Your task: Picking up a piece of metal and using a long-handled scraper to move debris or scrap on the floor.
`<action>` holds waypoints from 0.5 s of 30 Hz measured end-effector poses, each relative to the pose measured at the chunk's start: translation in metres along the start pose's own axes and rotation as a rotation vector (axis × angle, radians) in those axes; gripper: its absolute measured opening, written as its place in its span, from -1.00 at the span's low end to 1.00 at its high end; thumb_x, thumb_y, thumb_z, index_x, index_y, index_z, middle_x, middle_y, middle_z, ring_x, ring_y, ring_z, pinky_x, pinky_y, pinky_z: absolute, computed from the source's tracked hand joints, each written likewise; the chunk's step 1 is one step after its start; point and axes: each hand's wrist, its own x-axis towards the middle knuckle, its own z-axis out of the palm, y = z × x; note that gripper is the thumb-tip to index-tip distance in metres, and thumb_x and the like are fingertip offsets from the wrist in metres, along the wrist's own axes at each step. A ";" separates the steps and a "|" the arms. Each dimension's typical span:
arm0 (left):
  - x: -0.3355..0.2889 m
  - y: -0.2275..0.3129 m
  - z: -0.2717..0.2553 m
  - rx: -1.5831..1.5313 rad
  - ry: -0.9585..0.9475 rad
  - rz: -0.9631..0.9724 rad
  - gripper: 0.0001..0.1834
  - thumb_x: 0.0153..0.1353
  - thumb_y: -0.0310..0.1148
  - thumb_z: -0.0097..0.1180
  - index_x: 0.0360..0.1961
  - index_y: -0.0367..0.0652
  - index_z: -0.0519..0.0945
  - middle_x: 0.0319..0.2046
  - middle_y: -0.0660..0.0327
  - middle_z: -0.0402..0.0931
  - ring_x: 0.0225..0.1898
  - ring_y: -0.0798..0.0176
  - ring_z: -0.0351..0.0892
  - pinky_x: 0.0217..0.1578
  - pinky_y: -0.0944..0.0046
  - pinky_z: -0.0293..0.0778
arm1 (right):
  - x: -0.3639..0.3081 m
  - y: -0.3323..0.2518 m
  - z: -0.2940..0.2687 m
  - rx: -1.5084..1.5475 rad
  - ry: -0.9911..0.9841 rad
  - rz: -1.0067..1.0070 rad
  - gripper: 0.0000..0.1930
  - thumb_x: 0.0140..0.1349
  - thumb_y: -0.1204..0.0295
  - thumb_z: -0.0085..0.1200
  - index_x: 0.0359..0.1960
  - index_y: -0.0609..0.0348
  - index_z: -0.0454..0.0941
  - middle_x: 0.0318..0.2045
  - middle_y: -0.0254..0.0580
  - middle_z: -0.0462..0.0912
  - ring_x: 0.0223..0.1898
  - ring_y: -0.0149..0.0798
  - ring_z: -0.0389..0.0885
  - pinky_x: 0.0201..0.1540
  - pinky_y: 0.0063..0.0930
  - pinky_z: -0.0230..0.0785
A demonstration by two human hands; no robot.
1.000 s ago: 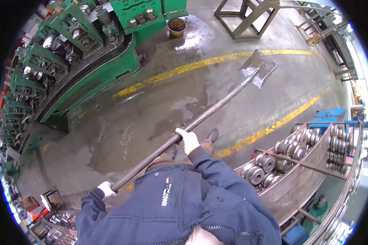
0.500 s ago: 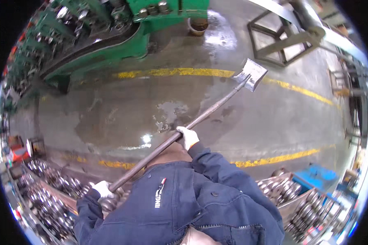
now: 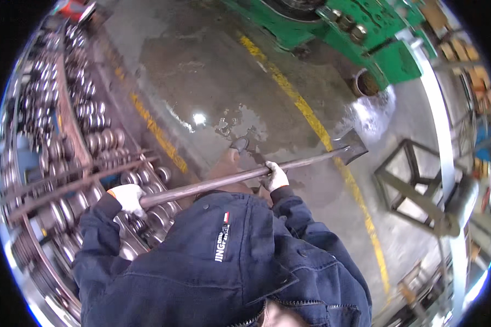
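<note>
I hold a long-handled shovel point(image 3: 223, 180) across the front of my body, its flat metal blade point(image 3: 352, 147) out to the right, by the yellow floor line. My left hand point(image 3: 127, 199), in a white glove, is closed round the handle's near end. Farther along the shaft, my right hand point(image 3: 276, 176), also gloved in white, grips it from the side. The blade appears to carry nothing. Whether it touches the floor I cannot tell.
Racks of shiny metal rollers point(image 3: 101, 139) fill the left side. A green machine point(image 3: 401, 65) stands at the far right, with a bucket point(image 3: 366, 83) beside it. A dark metal frame point(image 3: 414, 174) stands at right. Wet patches point(image 3: 245, 122) mark the floor.
My view and body have turned to the right, so machine and racks have swung round. The shovel now lies flatter across me, and its blade has tilted, looking darker. Both hands keep their grip.
</note>
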 end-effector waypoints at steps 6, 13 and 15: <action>-0.063 0.081 0.147 -0.213 0.059 -0.047 -0.42 -0.22 0.05 0.50 -0.32 -0.25 0.73 -0.51 0.12 0.65 -0.45 0.16 0.63 -0.33 0.16 0.53 | -0.009 -0.013 -0.049 -0.119 -0.056 0.250 -0.90 0.29 0.40 0.10 -0.25 0.12 0.48 -0.25 -0.12 0.56 -0.18 -0.04 0.53 0.03 -0.02 0.45; -0.092 0.155 0.303 -0.501 0.075 -0.217 -0.41 -0.14 -0.04 0.45 -0.16 -0.26 0.69 -0.41 0.04 0.69 -0.37 0.13 0.68 -0.28 0.14 0.56 | -0.020 -0.012 -0.075 -1.058 -0.343 0.090 -0.78 0.25 0.33 0.12 -0.11 0.08 0.51 -0.22 -0.06 0.61 -0.17 0.00 0.54 -0.08 -0.05 0.43; -0.095 0.180 0.346 -0.605 0.040 -0.237 -0.46 -0.06 -0.06 0.43 -0.15 -0.26 0.68 -0.38 0.03 0.69 -0.36 0.13 0.68 -0.28 0.15 0.56 | -0.038 -0.016 -0.071 -1.761 -0.681 -0.446 -0.77 0.19 0.39 0.16 -0.12 0.12 0.51 -0.19 -0.04 0.61 -0.16 -0.01 0.57 -0.05 -0.05 0.46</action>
